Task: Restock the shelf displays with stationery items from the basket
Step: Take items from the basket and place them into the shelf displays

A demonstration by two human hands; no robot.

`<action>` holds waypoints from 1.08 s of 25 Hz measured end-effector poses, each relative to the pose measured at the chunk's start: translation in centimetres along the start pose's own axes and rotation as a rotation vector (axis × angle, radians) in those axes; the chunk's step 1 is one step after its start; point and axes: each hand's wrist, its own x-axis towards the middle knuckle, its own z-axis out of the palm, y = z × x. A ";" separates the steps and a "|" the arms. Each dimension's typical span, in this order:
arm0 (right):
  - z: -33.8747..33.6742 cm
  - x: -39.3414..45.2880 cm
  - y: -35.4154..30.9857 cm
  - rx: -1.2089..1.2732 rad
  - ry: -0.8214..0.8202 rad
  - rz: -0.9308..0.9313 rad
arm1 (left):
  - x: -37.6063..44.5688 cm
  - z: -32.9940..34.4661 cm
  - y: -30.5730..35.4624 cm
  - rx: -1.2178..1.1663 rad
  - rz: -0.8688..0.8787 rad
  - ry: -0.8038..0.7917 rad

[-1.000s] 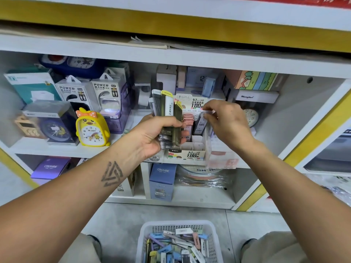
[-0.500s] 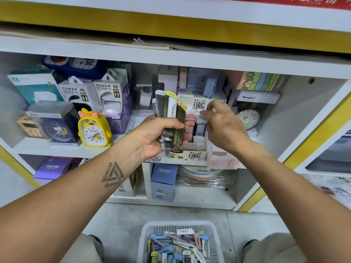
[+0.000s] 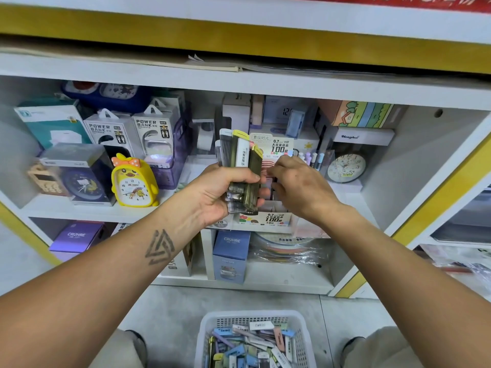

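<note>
With the left hand [image 3: 225, 192] clenched round a bunch of lead cases [image 3: 240, 166] before the display box [image 3: 268, 219], the right hand [image 3: 297, 184], fingers curled beside it, grasp unclear, should draw one case and seat it upright

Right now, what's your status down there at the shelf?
Left hand grips a bundle of lead cases. Right hand, fingers curled, at the display box; grip unclear. Basket on floor, stocked. Nothing blocking.
</note>
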 end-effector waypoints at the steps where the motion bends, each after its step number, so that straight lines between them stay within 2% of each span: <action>1: -0.1 0.1 -0.1 0.052 0.017 0.021 | 0.0 0.0 0.0 0.006 -0.006 -0.012; 2: -0.4 0.3 -0.3 0.175 0.060 0.078 | -0.1 0.0 0.0 0.008 -0.015 -0.025; 4: -1.6 0.9 -0.9 0.633 0.142 0.291 | -0.2 0.1 0.0 0.005 -0.037 -0.058; 6: -2.7 1.0 -1.4 1.123 0.123 0.433 | -0.2 0.4 0.0 0.016 -0.057 -0.096; 7: -3.1 0.8 -1.5 1.220 0.098 0.438 | -0.3 0.5 -0.1 0.028 -0.064 -0.111; 14: -4.1 0.1 -0.8 1.291 0.045 0.493 | -0.2 0.9 -0.7 0.035 -0.086 -0.160; 21: -4.7 -0.2 0.5 1.314 0.044 0.569 | -0.1 1.0 -0.3 -0.029 -0.066 -0.090; 27: -5.6 -0.1 3.3 1.116 0.179 0.494 | 0.2 -0.8 1.0 -0.072 -0.025 0.161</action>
